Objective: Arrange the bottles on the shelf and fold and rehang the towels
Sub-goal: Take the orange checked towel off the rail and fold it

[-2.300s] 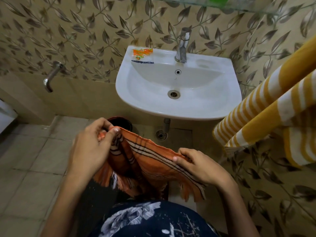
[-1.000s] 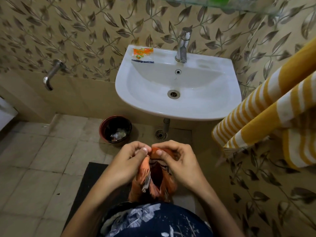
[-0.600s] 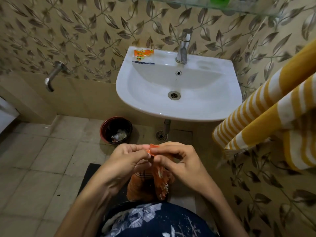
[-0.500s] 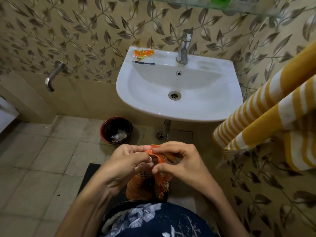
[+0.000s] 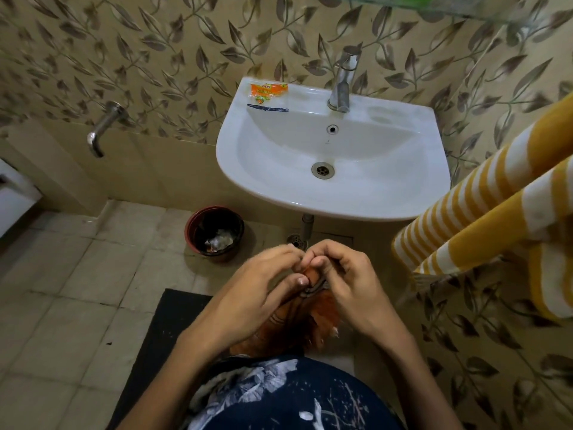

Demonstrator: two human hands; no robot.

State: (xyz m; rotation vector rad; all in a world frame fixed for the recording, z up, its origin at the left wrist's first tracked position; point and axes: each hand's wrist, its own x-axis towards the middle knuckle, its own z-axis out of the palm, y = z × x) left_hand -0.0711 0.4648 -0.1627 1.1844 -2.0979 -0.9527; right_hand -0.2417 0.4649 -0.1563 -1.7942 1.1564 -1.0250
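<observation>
Dangling orange towel (image 5: 297, 321), bunched, dark-striped

A small home bathroom: a white wall-hung washbasin (image 5: 335, 181) with a chrome tap (image 5: 342, 85), leaf-patterned wall tiles (image 5: 155, 57), a second spout (image 5: 100, 131) low on the wall, a tiled floor (image 5: 77, 290) with a waste bin (image 5: 214, 232), and yellow-striped towels (image 5: 483, 212) hanging at the right.
</observation>
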